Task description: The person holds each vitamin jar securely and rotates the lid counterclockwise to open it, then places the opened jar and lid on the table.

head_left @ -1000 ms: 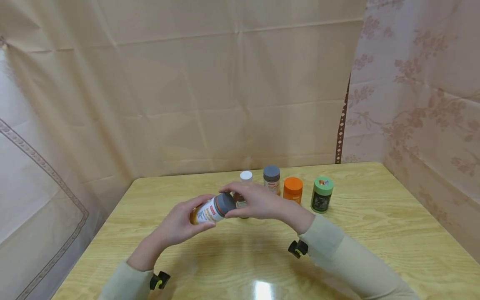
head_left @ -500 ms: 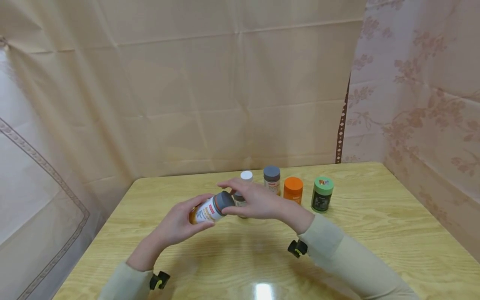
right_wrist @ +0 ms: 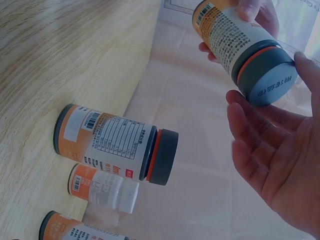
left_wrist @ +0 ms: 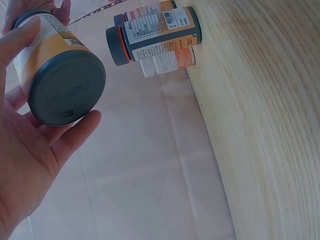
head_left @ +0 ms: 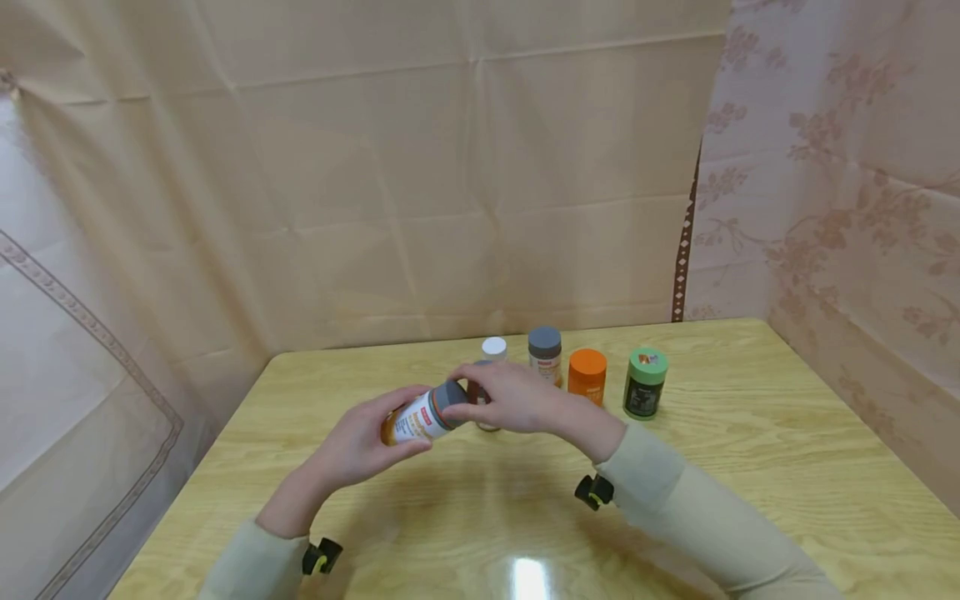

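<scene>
A supplement bottle [head_left: 412, 422] with a white and orange label is held tilted above the table, its grey cap [head_left: 450, 402] pointing up and to the right. My left hand [head_left: 358, 440] grips the bottle's body; the left wrist view shows its dark base [left_wrist: 67, 89]. With thumb and fingers, my right hand [head_left: 516, 398] pinches the cap. In the right wrist view the cap [right_wrist: 272, 80] is on the bottle, thumb at one side and fingers at the other. Behind the right hand stands another similar bottle [right_wrist: 117, 142], mostly hidden in the head view.
Farther back on the wooden table [head_left: 750, 450] stand a small white-capped bottle [head_left: 494, 347] and a grey-capped bottle [head_left: 545, 354]. To their right are an orange jar [head_left: 587, 375] and a dark jar with a green lid [head_left: 646, 383]. A beige curtain [head_left: 375, 167] hangs behind.
Half a second ago the right fingers were lifted off the cap's far side; now they have closed on it again. The left hand and bottle have hardly moved.
</scene>
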{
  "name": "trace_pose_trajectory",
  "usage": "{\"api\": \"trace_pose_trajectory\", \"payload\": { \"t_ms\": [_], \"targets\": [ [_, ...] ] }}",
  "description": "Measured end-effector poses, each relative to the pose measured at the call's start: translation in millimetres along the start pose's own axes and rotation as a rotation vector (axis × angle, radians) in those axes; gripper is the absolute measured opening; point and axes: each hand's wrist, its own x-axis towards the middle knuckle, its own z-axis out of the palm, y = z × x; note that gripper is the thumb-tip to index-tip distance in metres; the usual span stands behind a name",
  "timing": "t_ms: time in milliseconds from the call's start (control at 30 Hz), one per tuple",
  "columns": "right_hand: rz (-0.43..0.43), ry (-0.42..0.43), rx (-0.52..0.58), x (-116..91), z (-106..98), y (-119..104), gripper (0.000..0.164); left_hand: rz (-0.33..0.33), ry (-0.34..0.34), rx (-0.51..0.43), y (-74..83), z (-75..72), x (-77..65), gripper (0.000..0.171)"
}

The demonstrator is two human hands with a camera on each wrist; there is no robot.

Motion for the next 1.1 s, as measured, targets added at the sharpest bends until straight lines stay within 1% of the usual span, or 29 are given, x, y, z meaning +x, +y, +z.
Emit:
{"api": "trace_pose_trajectory", "payload": {
  "t_ms": [133,233,433,533,700,767,867,1000,1100],
  "targets": [
    [-0.022,-0.012,0.034,-0.6,-1.9,1.1,0.054,-0.01,-0.004,0.01,0.4,-0.8,0.3,0.061],
    [-0.056,-0.008,0.059,-0.9,-2.2,2.5,0.056,-0.01,-0.004,0.014,-0.1,-0.9,0.2,0.06],
    [-0.164,0.008,0.1,-0.7,-0.5,4.9,0.057,0.005,0.01,0.007,-1.7,-0.7,-1.8,0.059],
    [-0.202,0.011,0.116,-0.7,0.6,5.4,0.059,0.004,0.013,0.001,-2.0,-0.9,-3.4,0.059],
    [-0.221,0.016,0.12,-0.5,2.0,6.1,0.061,-0.006,0.013,-0.011,-1.5,-1.5,-4.8,0.06],
    [-0.218,0.021,0.118,-0.7,2.2,5.8,0.063,-0.009,0.014,-0.014,-1.3,-1.6,-4.8,0.06],
    [-0.183,0.025,0.129,-1.0,2.7,4.8,0.067,-0.011,0.013,-0.015,-0.8,-1.6,-4.7,0.06],
    [-0.096,0.017,0.147,-0.2,3.7,3.0,0.065,-0.012,0.007,-0.026,-0.1,-1.2,-4.7,0.059],
    [-0.037,-0.002,0.136,0.9,4.3,1.4,0.062,-0.013,0.005,-0.032,-0.1,-0.7,-4.7,0.059]
  ]
}}
